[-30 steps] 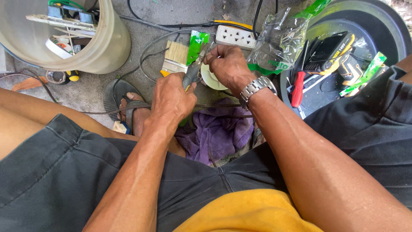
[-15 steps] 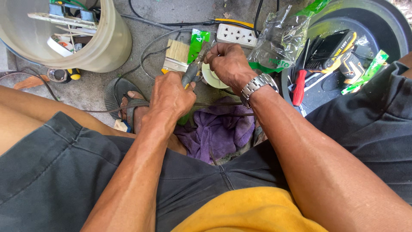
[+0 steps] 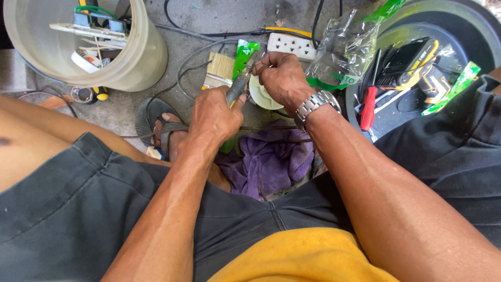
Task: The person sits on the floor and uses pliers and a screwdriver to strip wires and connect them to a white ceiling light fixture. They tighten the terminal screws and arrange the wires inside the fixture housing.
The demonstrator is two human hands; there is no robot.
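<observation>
Concrete floor (image 3: 209, 21): one bucket (image 3: 104, 57), one paintbrush (image 3: 219, 68), two hands.

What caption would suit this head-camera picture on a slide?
Seated person's left hand grips a grey-handled tool against a round white fitting held by the right hand, above a purple cloth.

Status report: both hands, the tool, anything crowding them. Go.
Left hand shut on grey-handled pliers. Right hand pinching at the plier tips, over a round white plastic fitting. Flat bristle paintbrush and purple cloth close by.
</observation>
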